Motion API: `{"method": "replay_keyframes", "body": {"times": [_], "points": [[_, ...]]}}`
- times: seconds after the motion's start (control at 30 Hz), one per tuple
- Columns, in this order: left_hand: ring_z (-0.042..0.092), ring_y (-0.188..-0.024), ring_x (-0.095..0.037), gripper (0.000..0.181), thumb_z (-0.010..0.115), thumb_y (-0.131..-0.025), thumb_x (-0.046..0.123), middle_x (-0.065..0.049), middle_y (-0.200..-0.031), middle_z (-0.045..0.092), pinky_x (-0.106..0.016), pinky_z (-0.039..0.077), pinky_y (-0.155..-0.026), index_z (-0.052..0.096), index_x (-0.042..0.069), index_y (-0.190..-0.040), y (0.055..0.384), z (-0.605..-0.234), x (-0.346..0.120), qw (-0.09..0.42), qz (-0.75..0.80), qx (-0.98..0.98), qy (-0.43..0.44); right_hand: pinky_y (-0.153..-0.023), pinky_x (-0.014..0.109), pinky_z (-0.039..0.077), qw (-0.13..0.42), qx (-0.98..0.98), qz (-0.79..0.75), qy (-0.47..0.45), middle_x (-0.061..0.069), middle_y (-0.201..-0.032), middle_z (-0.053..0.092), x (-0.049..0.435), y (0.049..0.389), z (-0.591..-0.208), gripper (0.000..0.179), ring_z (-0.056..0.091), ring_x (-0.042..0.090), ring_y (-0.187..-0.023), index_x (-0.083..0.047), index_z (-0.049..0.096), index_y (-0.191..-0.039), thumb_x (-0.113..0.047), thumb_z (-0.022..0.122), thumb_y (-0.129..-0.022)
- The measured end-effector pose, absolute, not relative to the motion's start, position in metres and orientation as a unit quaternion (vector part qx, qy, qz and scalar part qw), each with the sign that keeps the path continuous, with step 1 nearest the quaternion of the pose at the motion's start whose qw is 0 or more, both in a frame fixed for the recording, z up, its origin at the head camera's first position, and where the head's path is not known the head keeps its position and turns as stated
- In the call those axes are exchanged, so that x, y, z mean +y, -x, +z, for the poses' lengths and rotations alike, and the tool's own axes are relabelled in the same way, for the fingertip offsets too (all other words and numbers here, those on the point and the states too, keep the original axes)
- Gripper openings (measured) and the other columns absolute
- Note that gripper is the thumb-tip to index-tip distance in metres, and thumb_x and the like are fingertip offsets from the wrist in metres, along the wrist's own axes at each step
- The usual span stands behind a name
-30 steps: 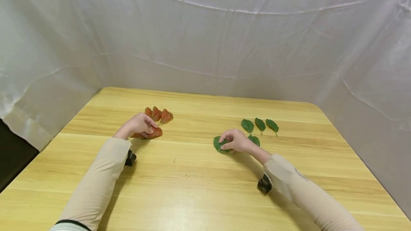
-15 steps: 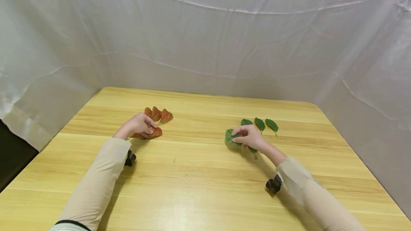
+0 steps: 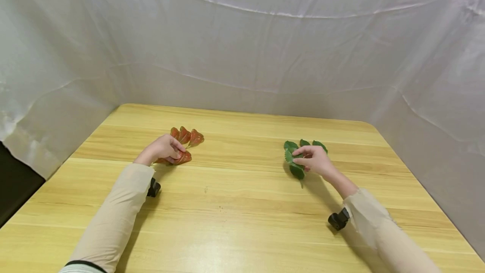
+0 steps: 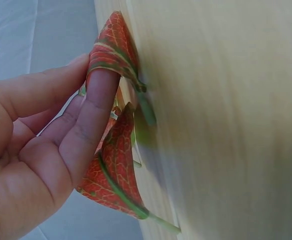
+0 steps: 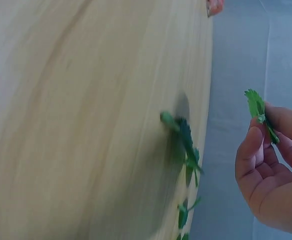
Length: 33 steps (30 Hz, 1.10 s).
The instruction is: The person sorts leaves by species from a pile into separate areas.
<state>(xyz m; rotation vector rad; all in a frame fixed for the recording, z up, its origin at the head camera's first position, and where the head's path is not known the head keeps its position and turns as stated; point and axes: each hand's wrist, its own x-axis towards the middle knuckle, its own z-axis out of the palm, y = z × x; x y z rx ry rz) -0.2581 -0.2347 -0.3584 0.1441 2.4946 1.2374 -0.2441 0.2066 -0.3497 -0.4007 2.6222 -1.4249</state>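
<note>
In the head view my left hand point(image 3: 163, 148) is low over the table at the left, pinching a red leaf point(image 4: 117, 45) between thumb and forefinger; the leaf bends over the fingertip. Another red leaf point(image 4: 118, 170) with green veins stands just beside those fingers. Behind the hand, three red leaves point(image 3: 195, 137) lie in a row. My right hand point(image 3: 316, 161) pinches a serrated green leaf point(image 5: 256, 106) by thumb and fingertips, raised off the table. Under it lies another green leaf point(image 3: 297, 172), and a row of three green leaves point(image 3: 290, 145) is partly covered by the hand.
The pale wooden table point(image 3: 235, 214) stretches between and in front of both hands. Whitish cloth point(image 3: 242, 45) hangs along its back and sides. Each wrist carries a small black camera point(image 3: 338, 219).
My right hand has moved right with the green leaf, from left of the green group to over it, uncovering the front leaf. My left hand keeps its place on the red leaf.
</note>
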Motion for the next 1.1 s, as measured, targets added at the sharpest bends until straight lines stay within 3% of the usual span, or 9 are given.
{"method": "replay_keyframes", "body": {"times": [0.4,0.8,1.1], "points": [[0.057,-0.063,-0.015,0.024,0.055,-0.081,-0.011,-0.012,-0.083,0.062,-0.032,0.052,-0.061,0.059,-0.013,-0.104,0.261,-0.36,-0.236,0.171,0.43,0.885,-0.054,-0.056,0.03,0.05,0.059,0.871,-0.482,0.079,0.021,-0.103,0.055,0.247,0.244,-0.358,0.031,0.053,0.012,-0.066,0.014,0.054,-0.107,-0.005,0.062,-0.083],[0.056,-0.063,-0.017,0.023,0.056,-0.081,-0.01,-0.015,-0.079,0.054,-0.033,0.052,-0.062,0.059,-0.013,-0.104,0.26,-0.36,-0.24,0.176,0.433,0.883,-0.051,-0.053,0.031,0.049,0.098,0.886,-0.451,0.05,0.003,-0.067,0.052,0.262,0.246,-0.367,0.03,0.052,0.014,-0.055,0.016,0.054,-0.106,-0.001,0.061,-0.082],[0.056,-0.063,-0.017,0.025,0.057,-0.08,-0.011,-0.016,-0.081,0.055,-0.033,0.052,-0.063,0.058,-0.014,-0.104,0.261,-0.36,-0.239,0.178,0.439,0.879,-0.051,-0.053,0.029,0.05,0.131,0.884,-0.445,0.058,0.003,-0.066,0.048,0.259,0.245,-0.371,0.03,0.055,0.015,-0.055,0.018,0.053,-0.104,0.003,0.062,-0.08]]}}
